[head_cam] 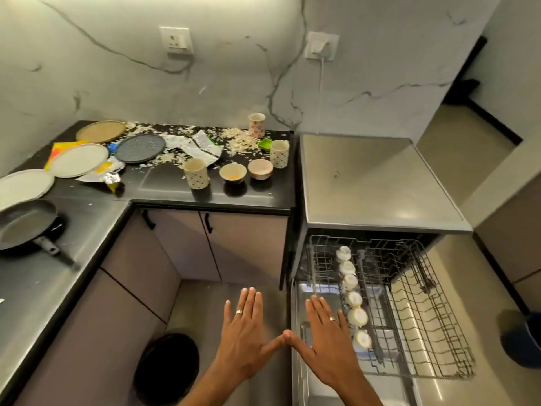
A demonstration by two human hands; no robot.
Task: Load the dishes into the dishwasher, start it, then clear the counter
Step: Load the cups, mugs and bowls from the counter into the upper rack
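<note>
My left hand and my right hand are held flat in front of me, fingers straight, thumb tips touching, holding nothing. The dishwasher stands open at the right with its wire rack pulled out. Several small white cups sit in a row along the rack's left side. On the black counter lie a dark plate, white plates, a tan plate, patterned cups, and two small bowls. A frying pan rests at the left.
Food scraps and torn wrappers are scattered over the counter. A black round bin stands on the floor below my left arm. A blue bucket sits at the far right. Cabinet doors face me.
</note>
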